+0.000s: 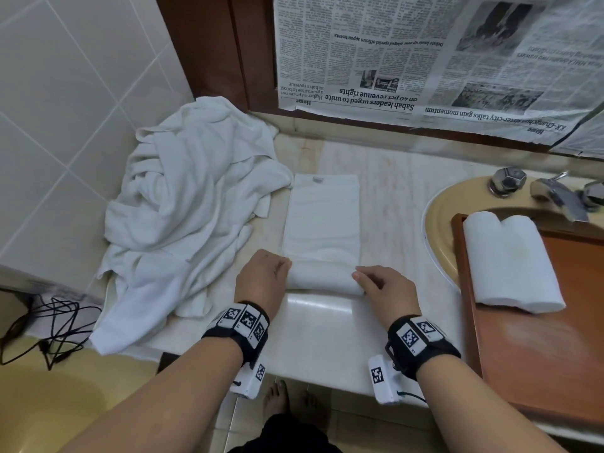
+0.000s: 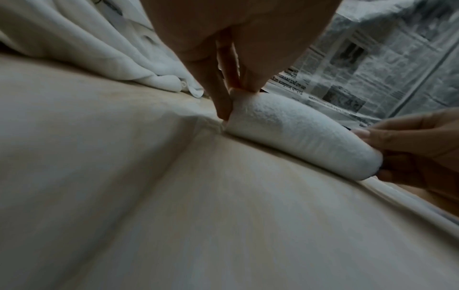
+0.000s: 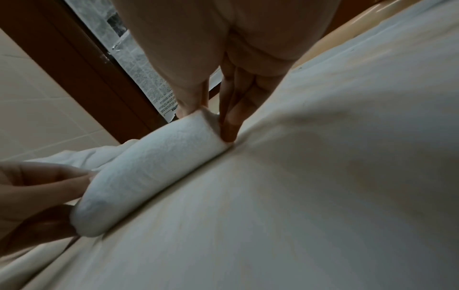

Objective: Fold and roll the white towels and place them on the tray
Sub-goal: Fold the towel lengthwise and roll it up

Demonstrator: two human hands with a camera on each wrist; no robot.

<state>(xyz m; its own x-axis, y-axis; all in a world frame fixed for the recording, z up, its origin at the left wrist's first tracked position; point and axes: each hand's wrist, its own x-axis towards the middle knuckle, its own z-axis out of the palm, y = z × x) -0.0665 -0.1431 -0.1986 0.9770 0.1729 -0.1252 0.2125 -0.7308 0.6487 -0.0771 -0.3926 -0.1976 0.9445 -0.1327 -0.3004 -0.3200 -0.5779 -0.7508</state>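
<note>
A white towel (image 1: pixel 322 217) folded into a long strip lies on the marble counter, its near end wound into a roll (image 1: pixel 323 277). My left hand (image 1: pixel 263 273) grips the roll's left end (image 2: pixel 248 109), thumb on top and fingers against the end face. My right hand (image 1: pixel 382 286) grips the right end (image 3: pixel 198 125) the same way. Each wrist view shows the roll (image 2: pixel 298 133) (image 3: pixel 149 170) lying across the counter with the other hand at its far end. Two finished rolled towels (image 1: pixel 510 259) lie side by side on the wooden tray (image 1: pixel 539 354) at the right.
A heap of loose white towels (image 1: pixel 189 207) fills the counter's left side, draping over its front edge. The tray rests over a yellow sink (image 1: pixel 441 223) with chrome taps (image 1: pixel 552 191). Newspaper (image 1: pixel 441 60) covers the wall behind. Black cables (image 1: pixel 42 325) lie at the far left.
</note>
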